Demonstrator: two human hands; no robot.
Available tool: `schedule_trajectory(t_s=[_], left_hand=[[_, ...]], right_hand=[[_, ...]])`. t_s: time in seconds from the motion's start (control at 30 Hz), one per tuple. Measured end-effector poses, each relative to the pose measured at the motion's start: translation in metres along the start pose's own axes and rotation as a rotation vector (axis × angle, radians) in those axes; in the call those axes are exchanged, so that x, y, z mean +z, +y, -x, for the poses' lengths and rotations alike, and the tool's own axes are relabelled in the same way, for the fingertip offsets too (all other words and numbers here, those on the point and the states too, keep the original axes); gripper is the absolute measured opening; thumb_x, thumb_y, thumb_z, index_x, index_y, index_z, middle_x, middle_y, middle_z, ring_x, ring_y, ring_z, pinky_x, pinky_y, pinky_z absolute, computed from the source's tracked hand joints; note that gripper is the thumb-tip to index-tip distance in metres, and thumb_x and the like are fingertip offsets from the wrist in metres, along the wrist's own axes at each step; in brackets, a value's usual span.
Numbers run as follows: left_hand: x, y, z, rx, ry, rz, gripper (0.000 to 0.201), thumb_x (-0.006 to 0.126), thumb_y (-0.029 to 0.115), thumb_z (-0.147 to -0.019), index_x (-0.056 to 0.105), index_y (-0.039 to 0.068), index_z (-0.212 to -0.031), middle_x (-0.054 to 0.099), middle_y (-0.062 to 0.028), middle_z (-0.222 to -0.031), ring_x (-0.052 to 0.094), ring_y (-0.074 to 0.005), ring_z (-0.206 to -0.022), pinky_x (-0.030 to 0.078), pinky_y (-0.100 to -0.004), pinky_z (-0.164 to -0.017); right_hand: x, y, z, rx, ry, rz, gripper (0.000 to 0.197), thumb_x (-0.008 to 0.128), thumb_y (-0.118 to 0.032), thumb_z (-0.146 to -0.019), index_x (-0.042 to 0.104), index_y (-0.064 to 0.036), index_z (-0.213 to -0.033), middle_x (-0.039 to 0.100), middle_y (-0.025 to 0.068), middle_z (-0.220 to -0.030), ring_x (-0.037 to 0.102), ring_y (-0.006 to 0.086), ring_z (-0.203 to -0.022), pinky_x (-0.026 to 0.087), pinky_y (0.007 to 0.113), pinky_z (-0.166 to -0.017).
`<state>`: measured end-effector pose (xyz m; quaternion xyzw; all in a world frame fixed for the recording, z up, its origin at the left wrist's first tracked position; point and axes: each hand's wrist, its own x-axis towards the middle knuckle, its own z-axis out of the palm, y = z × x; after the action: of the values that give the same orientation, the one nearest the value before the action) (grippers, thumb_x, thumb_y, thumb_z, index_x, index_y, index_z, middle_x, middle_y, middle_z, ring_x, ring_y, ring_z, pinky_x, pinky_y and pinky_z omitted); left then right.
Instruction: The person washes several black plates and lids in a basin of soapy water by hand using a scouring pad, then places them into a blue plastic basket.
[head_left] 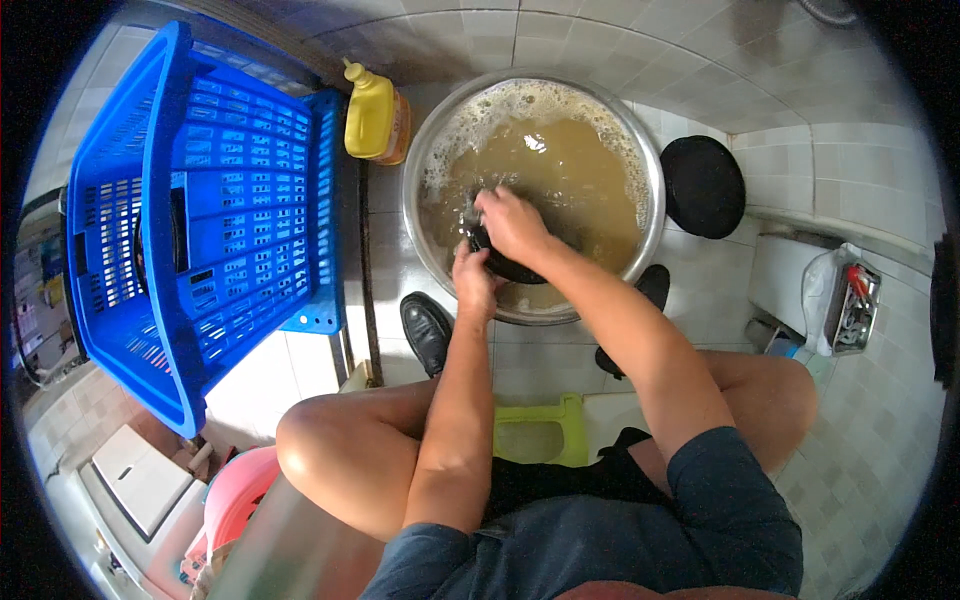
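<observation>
A wide metal basin (655, 190) holds murky brown water with foam along its far rim. Over its near left part, my left hand (474, 280) grips the edge of a black, rounded dish-like object (512, 266), partly under the water. My right hand (514, 228) is bent over that object, fingers curled together. A small greyish patch shows by its fingertips, and I cannot make out what it is. Both forearms reach forward between my knees. Right of the basin, a flat black round piece (704, 187) lies against the tiled wall.
A large blue plastic crate (245, 190) stands at the left. Between it and the basin is a yellow pump bottle (372, 115). My black shoes flank the basin's near side, and a green stool (570, 430) is beneath me. A metal caddy (856, 315) sits at right.
</observation>
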<state>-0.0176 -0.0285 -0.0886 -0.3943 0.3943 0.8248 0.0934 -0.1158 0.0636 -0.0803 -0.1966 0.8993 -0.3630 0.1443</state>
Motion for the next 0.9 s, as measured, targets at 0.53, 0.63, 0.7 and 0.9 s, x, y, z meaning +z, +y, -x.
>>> schedule_trajectory(t_s=[0.53, 0.63, 0.7, 0.9], left_hand=[[0.011, -0.008, -0.005, -0.045, 0.16, 0.065, 0.026, 0.051, 0.032, -0.101, 0.056, 0.011, -0.116, 0.063, -0.0064, -0.109, 0.064, -0.0269, -0.092, 0.054, -0.0451, -0.064], [0.007, -0.003, -0.004, -0.061, 0.185, 0.045, 0.031, 0.046, 0.035, -0.103, 0.055, 0.011, -0.119, 0.063, -0.0057, -0.112, 0.063, -0.0284, -0.098, 0.052, -0.05, -0.07], [0.013, -0.004, -0.005, -0.086, 0.153, 0.073, 0.036, 0.04, 0.038, -0.103, 0.055, 0.013, -0.122, 0.063, -0.0055, -0.114, 0.061, -0.0285, -0.099, 0.051, -0.0495, -0.069], [0.004, 0.0, -0.001, -0.185, -0.008, 0.23, 0.056, 0.027, 0.055, -0.102, 0.058, 0.013, -0.122, 0.065, -0.0049, -0.114, 0.061, -0.0276, -0.101, 0.05, -0.0465, -0.077]], right_hand=[[-0.044, 0.067, 0.084, 0.297, 0.123, 0.256, 0.017, 0.054, -0.001, -0.083, 0.055, 0.0007, -0.1, 0.058, 0.0316, -0.103, 0.062, 0.0499, -0.087, 0.052, 0.055, -0.076], [-0.039, 0.062, 0.055, 0.413, 0.179, 0.25, 0.02, 0.054, 0.0, -0.083, 0.056, 0.0016, -0.103, 0.058, 0.032, -0.106, 0.062, 0.049, -0.092, 0.052, 0.054, -0.079], [-0.038, 0.067, 0.041, 0.448, 0.23, 0.263, 0.027, 0.055, 0.001, -0.083, 0.057, 0.0004, -0.11, 0.057, 0.0299, -0.111, 0.061, 0.0484, -0.098, 0.051, 0.054, -0.083], [-0.021, 0.019, 0.029, 0.096, 0.15, 0.103, 0.023, 0.054, -0.002, -0.085, 0.057, -0.0051, -0.108, 0.057, 0.0243, -0.105, 0.061, 0.0472, -0.094, 0.051, 0.054, -0.082]])
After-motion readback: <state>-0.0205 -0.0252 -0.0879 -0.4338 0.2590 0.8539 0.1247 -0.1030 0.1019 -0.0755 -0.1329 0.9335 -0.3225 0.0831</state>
